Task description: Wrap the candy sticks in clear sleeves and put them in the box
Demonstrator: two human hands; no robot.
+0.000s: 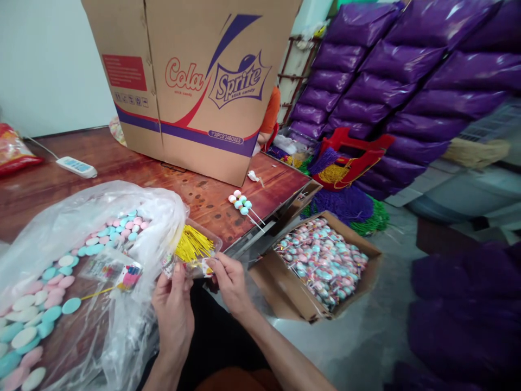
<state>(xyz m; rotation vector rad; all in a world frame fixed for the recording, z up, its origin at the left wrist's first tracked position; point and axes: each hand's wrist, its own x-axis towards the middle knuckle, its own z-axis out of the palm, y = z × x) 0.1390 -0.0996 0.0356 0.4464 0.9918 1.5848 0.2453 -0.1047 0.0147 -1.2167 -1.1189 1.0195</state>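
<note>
A clear printed plastic wrapper (194, 268) is stretched between my two hands in front of my lap. My left hand (176, 304) pinches one end, and the fingers of my right hand (230, 279) are closed on the other. Just beyond them sits a tray (217, 242) of yellow twist ties (194, 244). To the left lies a clear plastic bag (118, 198) with pink, white and blue candies (52, 314) in rows. On it are more wrappers (129, 276) and one yellow tie (97, 294) beside a blue candy. Whether the held wrapper contains anything is unclear.
A large cardboard carton (183, 125) stands on the red-brown table (203, 195). Several candy sticks (241, 203) lie near the table's edge. At the right, a cardboard box (280, 293) is full of wrapped candies. Purple bundles (366, 70) line the back; a person's arm (269, 117) shows behind the carton.
</note>
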